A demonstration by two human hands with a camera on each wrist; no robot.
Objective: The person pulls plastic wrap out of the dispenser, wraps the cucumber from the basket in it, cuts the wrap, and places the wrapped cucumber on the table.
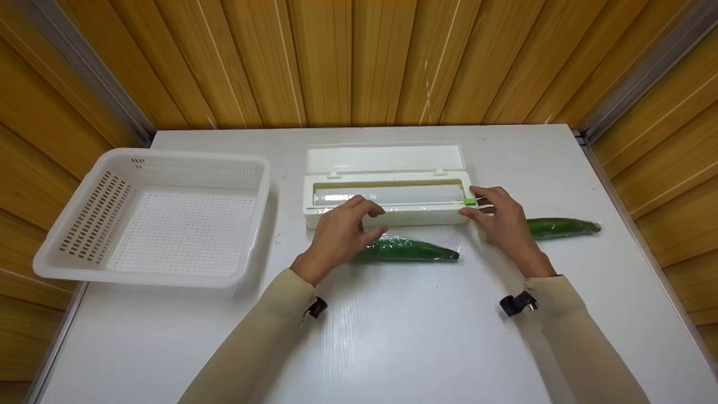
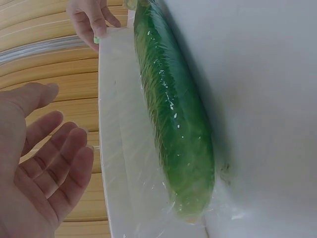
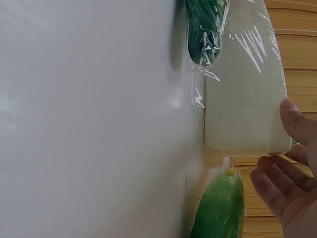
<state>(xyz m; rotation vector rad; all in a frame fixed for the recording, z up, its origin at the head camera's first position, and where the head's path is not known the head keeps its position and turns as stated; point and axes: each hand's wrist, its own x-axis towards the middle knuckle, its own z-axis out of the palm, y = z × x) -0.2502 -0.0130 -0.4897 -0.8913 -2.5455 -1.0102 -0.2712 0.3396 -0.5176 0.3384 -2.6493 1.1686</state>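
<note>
A white cling film dispenser (image 1: 387, 217) lies with its lid (image 1: 384, 159) tipped back, showing the film roll (image 1: 404, 194). My right hand (image 1: 505, 216) grips its right end, thumb at the front corner and fingers round the end, beside the green slider cutter (image 1: 469, 201). Over the dispenser's front left part, my left hand (image 1: 342, 231) hovers with loosely bent fingers and nothing between them. Just in front lies a film-wrapped cucumber (image 2: 173, 109), partly hidden by the left hand in the head view. Another wrapped cucumber (image 1: 564, 227) lies right of the dispenser, partly behind the right hand.
At the left, a white plastic basket (image 1: 259, 174) with slotted sides stands on the white table (image 1: 404, 336), its left side reaching past the table's edge. Wood-look panels (image 1: 381, 62) close off the back and both sides.
</note>
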